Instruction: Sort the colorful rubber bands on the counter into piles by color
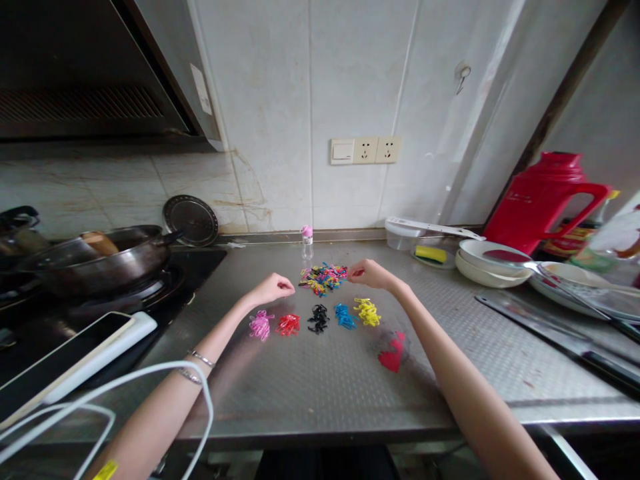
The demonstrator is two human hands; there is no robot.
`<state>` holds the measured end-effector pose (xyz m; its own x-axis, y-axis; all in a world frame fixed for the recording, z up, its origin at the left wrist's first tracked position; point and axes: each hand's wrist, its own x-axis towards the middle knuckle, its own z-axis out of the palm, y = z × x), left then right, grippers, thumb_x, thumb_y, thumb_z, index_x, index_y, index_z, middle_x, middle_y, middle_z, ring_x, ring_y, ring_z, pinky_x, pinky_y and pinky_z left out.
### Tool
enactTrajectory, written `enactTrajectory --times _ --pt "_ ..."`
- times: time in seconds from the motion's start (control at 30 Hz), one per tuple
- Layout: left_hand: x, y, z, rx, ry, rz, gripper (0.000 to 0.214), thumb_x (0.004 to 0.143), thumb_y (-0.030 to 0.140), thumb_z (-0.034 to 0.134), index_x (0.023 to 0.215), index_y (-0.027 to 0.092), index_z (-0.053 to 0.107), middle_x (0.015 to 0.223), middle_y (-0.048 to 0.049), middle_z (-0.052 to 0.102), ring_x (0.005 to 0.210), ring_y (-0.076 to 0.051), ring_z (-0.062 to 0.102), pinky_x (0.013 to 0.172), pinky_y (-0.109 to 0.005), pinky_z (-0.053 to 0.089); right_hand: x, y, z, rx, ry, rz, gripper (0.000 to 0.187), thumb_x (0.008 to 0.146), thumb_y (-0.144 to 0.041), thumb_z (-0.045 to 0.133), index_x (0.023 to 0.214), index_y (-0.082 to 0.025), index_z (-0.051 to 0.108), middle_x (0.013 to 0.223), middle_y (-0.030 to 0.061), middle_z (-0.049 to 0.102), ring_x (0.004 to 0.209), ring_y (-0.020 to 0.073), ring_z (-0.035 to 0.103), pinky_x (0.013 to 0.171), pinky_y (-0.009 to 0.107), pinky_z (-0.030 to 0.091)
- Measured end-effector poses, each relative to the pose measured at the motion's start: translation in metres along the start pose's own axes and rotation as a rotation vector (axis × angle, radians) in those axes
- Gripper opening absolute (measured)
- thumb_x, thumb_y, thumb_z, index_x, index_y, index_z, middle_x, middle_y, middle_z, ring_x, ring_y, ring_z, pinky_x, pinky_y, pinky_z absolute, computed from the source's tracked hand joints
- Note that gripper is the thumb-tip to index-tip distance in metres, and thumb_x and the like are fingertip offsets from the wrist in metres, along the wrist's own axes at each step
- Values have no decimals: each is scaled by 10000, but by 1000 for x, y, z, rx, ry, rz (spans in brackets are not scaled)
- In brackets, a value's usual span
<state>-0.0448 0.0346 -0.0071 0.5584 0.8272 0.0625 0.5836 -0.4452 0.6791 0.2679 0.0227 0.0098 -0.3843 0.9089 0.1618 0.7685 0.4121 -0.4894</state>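
A mixed heap of small coloured loops (324, 279), too small to tell whether clips or bands, lies on the steel counter. Nearer me, sorted by colour, sit a pink pile (261, 325), a red pile (288, 325), a black pile (319, 319), a blue pile (345, 317) and a yellow pile (367, 311). My left hand (273, 288) hovers left of the heap, fingertips pressed together; anything in them is hidden. At the heap's right edge, my right hand (367, 273) has its fingers pinched, and what they hold cannot be made out.
Behind the heap stands a small clear bottle with a pink cap (307, 241). A wok (110, 257) and a phone (70, 360) are on the left. To the right are a sponge (431, 254), bowls (493, 257), a knife (540, 333) and a red thermos (537, 200).
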Motion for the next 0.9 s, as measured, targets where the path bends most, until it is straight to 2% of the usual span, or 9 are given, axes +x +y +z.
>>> enactTrajectory --times 0.17,0.43,0.53,0.7,0.9 --pt "14 -6 7 19 103 6 227 690 282 554 773 103 667 745 -70 667 670 -147 573 647 -245 420 -6 -11 -4 128 -287 -35 195 633 -197 516 703 -141 689 632 -11 639 599 107 549 535 172 395" --pt "40 9 25 145 87 99 227 706 271 550 786 108 686 670 -49 650 600 -125 535 591 -224 382 -9 -22 5 49 -452 -42 219 612 -136 522 734 -153 703 699 15 683 609 117 584 540 176 431" --pt "47 16 30 211 71 137 213 705 242 544 789 118 696 655 -37 642 585 -115 510 582 -217 361 -10 -22 4 53 -472 -13 226 620 -146 530 765 -156 704 703 17 684 597 113 584 518 169 429" --pt "49 21 35 200 -5 190 233 691 140 514 829 146 700 719 -27 661 600 -110 522 582 -202 364 -8 -17 4 7 -394 -47 211 623 -161 540 760 -159 700 705 16 681 600 111 581 505 162 417" --pt "48 19 39 187 -18 135 241 692 126 509 837 161 699 788 -17 681 682 -117 565 675 -193 403 -3 -13 9 -44 -378 -78 239 608 -131 487 739 -135 687 668 14 661 591 105 564 490 154 389"
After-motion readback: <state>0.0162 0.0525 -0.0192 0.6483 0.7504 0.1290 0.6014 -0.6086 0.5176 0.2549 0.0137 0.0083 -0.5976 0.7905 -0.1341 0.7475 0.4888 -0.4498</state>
